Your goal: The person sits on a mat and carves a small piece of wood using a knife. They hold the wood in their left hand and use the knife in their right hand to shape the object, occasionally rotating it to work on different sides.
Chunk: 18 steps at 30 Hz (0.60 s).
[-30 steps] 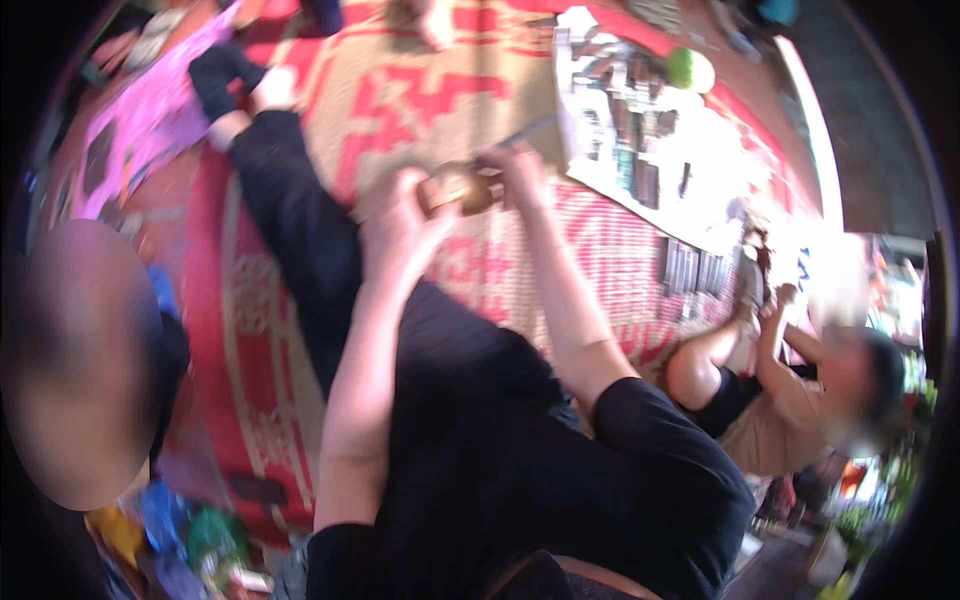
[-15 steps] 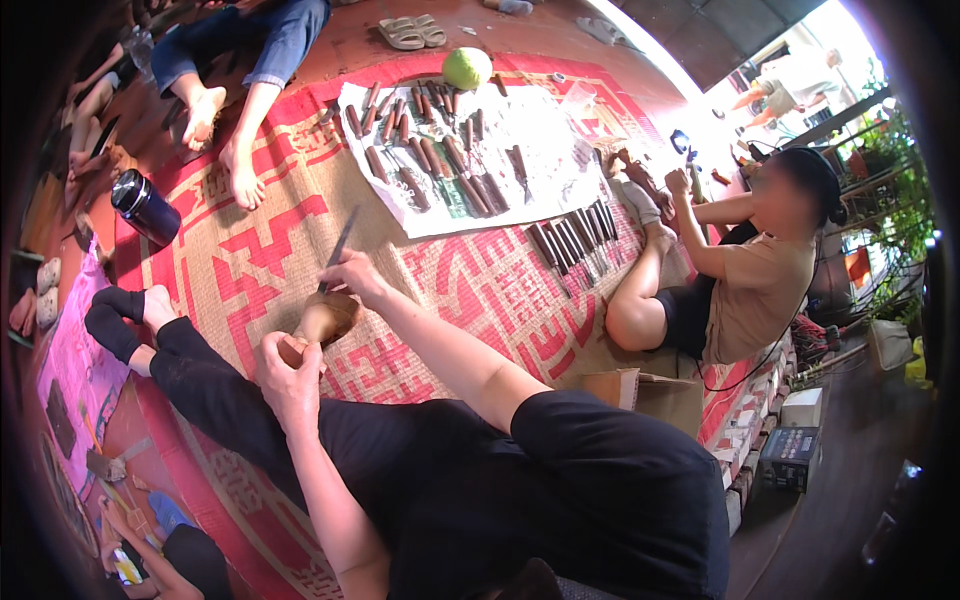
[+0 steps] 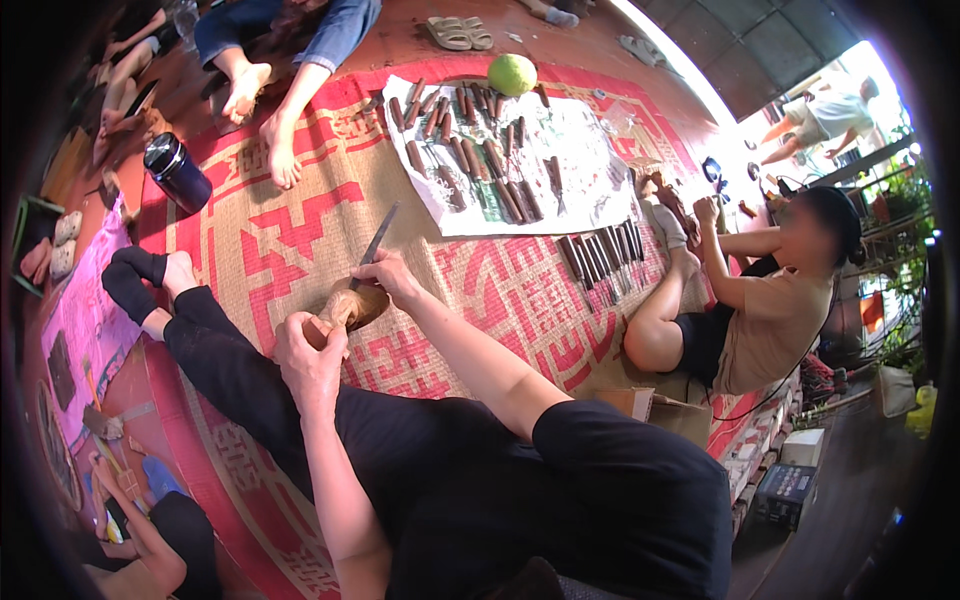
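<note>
My left hand [image 3: 310, 362] is closed around one end of a light-brown carved wooden piece [image 3: 343, 306] above my lap. The piece looks rounded, with a darker brown part on its right. My right hand [image 3: 392, 278] grips a long, flat grey file [image 3: 376, 238], its far end angled up and away over the mat. The right fingers are close against the wood's upper side. Whether the file touches the wood is hidden by my fingers.
Wooden-handled carving tools [image 3: 470, 160] lie on a white cloth [image 3: 590, 190], with dark-handled chisels [image 3: 603, 254] beside it. A green round fruit [image 3: 512, 74], a dark blue flask [image 3: 178, 172] and a cardboard box [image 3: 680, 416] stand around. A co-worker [image 3: 770, 290] sits right on the patterned mat [image 3: 300, 225].
The whole scene has shifted right in the picture as the view turned. My left hand has turned on the wooden piece, and the file leans further right.
</note>
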Tool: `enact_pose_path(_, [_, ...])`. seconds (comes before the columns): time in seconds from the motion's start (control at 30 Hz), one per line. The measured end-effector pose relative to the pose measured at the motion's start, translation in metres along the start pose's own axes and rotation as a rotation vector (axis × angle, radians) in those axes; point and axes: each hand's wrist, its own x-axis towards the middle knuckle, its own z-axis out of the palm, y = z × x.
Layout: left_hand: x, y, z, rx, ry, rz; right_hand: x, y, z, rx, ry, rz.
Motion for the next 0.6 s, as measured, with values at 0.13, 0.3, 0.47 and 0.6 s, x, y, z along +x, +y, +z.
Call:
enact_pose_path(0.13, [0.001,0.002,-0.001,-0.018,-0.048,-0.05,0.011,0.0,-0.001,-0.087,0.089,0.082])
enact_pose_path(0.3, [-0.001,-0.003,0.003,-0.001,-0.032,-0.039,0.008,-0.011,-0.013,0.006,0.099,0.123])
enact_pose_path(0.47, [0.0,-0.001,-0.001,0.008,0.01,-0.027,-0.001,-0.011,0.005,-0.138,-0.003,0.02])
enact_pose_path(0.6, [0.003,0.002,0.003,0.013,-0.03,-0.036,0.02,0.012,-0.008,-0.087,0.04,0.008])
